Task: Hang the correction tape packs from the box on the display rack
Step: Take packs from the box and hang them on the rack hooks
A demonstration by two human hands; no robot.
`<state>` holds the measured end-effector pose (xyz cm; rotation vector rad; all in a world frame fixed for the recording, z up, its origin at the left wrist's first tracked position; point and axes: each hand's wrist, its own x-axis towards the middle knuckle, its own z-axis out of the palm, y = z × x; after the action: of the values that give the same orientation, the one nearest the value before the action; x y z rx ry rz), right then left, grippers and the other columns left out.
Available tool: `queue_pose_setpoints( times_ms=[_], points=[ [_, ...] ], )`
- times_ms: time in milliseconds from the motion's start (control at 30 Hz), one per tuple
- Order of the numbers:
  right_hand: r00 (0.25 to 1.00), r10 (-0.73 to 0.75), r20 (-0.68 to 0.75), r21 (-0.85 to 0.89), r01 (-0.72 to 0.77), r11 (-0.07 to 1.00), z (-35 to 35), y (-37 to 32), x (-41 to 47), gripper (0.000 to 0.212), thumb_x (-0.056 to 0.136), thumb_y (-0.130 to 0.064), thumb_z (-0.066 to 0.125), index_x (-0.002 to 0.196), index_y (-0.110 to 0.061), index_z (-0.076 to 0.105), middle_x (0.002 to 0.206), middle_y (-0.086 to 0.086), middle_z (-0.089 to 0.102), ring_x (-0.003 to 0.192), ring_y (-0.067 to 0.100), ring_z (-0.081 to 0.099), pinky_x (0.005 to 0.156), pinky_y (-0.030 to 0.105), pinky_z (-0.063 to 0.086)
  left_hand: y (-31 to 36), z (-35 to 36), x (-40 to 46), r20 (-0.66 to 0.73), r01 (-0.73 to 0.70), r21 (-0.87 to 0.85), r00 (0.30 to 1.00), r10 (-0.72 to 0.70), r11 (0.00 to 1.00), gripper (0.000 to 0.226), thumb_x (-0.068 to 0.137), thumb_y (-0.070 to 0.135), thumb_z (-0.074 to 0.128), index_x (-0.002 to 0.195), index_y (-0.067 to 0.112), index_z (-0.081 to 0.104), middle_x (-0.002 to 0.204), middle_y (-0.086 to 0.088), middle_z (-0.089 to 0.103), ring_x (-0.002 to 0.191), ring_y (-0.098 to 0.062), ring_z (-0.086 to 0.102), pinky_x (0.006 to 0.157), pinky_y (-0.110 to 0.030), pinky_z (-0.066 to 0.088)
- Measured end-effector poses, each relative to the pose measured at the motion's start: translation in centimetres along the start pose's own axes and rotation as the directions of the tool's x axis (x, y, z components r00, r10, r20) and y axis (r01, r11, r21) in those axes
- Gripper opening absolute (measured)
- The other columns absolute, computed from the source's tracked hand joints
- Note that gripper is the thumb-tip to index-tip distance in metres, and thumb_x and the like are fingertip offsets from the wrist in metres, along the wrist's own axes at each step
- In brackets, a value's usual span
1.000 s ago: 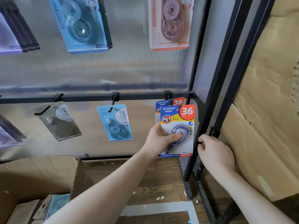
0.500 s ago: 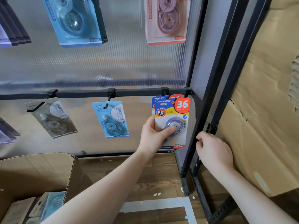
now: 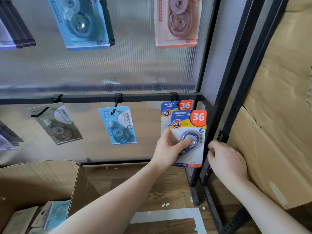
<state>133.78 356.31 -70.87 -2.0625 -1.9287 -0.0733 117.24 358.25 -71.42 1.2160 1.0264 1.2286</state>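
My left hand [image 3: 170,147] grips a blue, yellow and orange correction tape pack [image 3: 189,132] marked 36, thumb on its blister, in front of a like pack [image 3: 175,107] that hangs on the rightmost hook [image 3: 174,98] of the black rail [image 3: 94,98]. My right hand [image 3: 226,159] holds the black upright post [image 3: 207,132] of the display rack, fingers curled round it. A cardboard box [image 3: 33,179] at lower left holds more packs [image 3: 55,215].
A light blue pack [image 3: 118,125] and a grey pack [image 3: 57,124] hang on hooks to the left. Larger blue [image 3: 81,22] and pink [image 3: 177,22] packs hang on the row above. Big cardboard sheets [image 3: 273,115] lean at the right, behind a second black frame [image 3: 239,102].
My left hand has held the pack by the rightmost hook, shifting it slightly up and then a little down and right. My right hand stays on the post.
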Motion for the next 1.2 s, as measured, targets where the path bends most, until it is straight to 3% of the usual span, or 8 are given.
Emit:
queue_pose_setpoints(
  times_ms=[300, 433, 500, 633, 767, 933, 1067, 1200],
  points=[
    [1.0, -0.016, -0.011, -0.019, 0.016, 1.0, 0.1, 0.2, -0.2, 0.022, 0.096, -0.024, 0.048, 0.116, -0.023, 0.058, 0.107, -0.004, 0.065, 0.085, 0.015, 0.064, 0.063, 0.024, 0.051, 1.1, 0.3, -0.9, -0.12, -0.178, -0.042, 0.978, 0.172, 0.983, 0.045, 0.084, 0.008, 0.071, 0.12, 0.019, 0.047, 0.112, 0.004, 0.068, 0.104, -0.012, 0.066, 0.087, -0.035, 0.055],
    [1.0, -0.005, -0.008, -0.01, 0.005, 1.0, 0.2, 0.0, -0.2, 0.023, 0.095, -0.023, 0.048, 0.115, -0.022, 0.058, 0.106, -0.003, 0.066, 0.083, 0.016, 0.064, 0.063, 0.027, 0.053, 1.4, 0.4, -1.6, -0.095, -0.282, 0.048, 0.954, 0.285, 0.958, 0.077, 0.085, 0.006, 0.069, 0.141, 0.034, 0.024, 0.115, 0.038, 0.054, 0.112, 0.001, 0.059, 0.088, -0.025, 0.053],
    [1.0, -0.003, -0.007, -0.008, 0.003, 1.0, 0.3, 0.1, -0.2, 0.022, 0.095, -0.023, 0.048, 0.115, -0.022, 0.058, 0.105, -0.002, 0.066, 0.082, 0.016, 0.064, 0.063, 0.028, 0.053, 1.2, 0.4, -1.8, -0.086, -0.291, 0.057, 0.952, 0.295, 0.955, 0.082, 0.085, 0.004, 0.068, 0.144, 0.035, 0.02, 0.114, 0.046, 0.05, 0.114, 0.005, 0.056, 0.089, -0.022, 0.052],
    [1.0, -0.008, -0.01, -0.022, 0.008, 1.0, 0.3, 0.2, -0.2, 0.022, 0.096, -0.024, 0.047, 0.116, -0.023, 0.056, 0.104, -0.003, 0.065, 0.083, 0.015, 0.063, 0.061, 0.024, 0.048, 0.6, 0.4, -2.4, -0.083, -0.279, 0.06, 0.955, 0.284, 0.958, 0.082, 0.085, 0.001, 0.067, 0.145, 0.032, 0.021, 0.111, 0.048, 0.05, 0.111, 0.011, 0.055, 0.082, -0.013, 0.05],
    [1.0, -0.013, -0.011, -0.03, 0.013, 0.999, 0.3, 0.4, -0.1, 0.021, 0.096, -0.024, 0.046, 0.116, -0.025, 0.054, 0.105, -0.005, 0.064, 0.084, 0.014, 0.063, 0.062, 0.023, 0.048, 0.2, 0.3, -2.9, -0.109, -0.256, 0.052, 0.959, 0.26, 0.965, 0.086, 0.085, 0.009, 0.068, 0.146, 0.041, 0.018, 0.113, 0.046, 0.051, 0.112, 0.006, 0.057, 0.084, -0.022, 0.054],
    [0.999, -0.038, -0.024, -0.054, 0.037, 0.998, 0.5, 0.7, -0.1, 0.025, 0.098, -0.027, 0.044, 0.122, -0.027, 0.051, 0.11, -0.008, 0.063, 0.087, 0.01, 0.062, 0.057, 0.016, 0.036, 0.2, -0.6, -2.8, -0.147, -0.279, 0.085, 0.946, 0.289, 0.957, 0.091, 0.079, 0.006, 0.074, 0.144, 0.043, 0.022, 0.12, 0.042, 0.05, 0.114, 0.008, 0.054, 0.086, -0.018, 0.051],
    [0.999, -0.033, -0.023, -0.051, 0.032, 0.998, 0.5, 0.6, -0.1, 0.025, 0.097, -0.027, 0.045, 0.122, -0.027, 0.051, 0.109, -0.008, 0.063, 0.087, 0.009, 0.063, 0.062, 0.017, 0.045, 0.3, -0.9, -3.1, -0.132, -0.292, 0.08, 0.944, 0.301, 0.953, 0.084, 0.078, 0.004, 0.073, 0.136, 0.045, 0.028, 0.12, 0.037, 0.051, 0.113, 0.007, 0.055, 0.078, -0.014, 0.051],
    [0.999, -0.037, -0.018, -0.037, 0.037, 0.999, 0.5, 0.7, -0.1, 0.026, 0.097, -0.025, 0.045, 0.123, -0.026, 0.051, 0.111, -0.006, 0.062, 0.087, 0.011, 0.063, 0.058, 0.017, 0.04, 0.7, -0.9, -2.5, -0.103, -0.328, 0.132, 0.934, 0.342, 0.935, 0.092, 0.077, -0.004, 0.073, 0.136, 0.049, 0.026, 0.129, 0.041, 0.044, 0.124, 0.003, 0.049, 0.09, -0.019, 0.05]
  ],
)
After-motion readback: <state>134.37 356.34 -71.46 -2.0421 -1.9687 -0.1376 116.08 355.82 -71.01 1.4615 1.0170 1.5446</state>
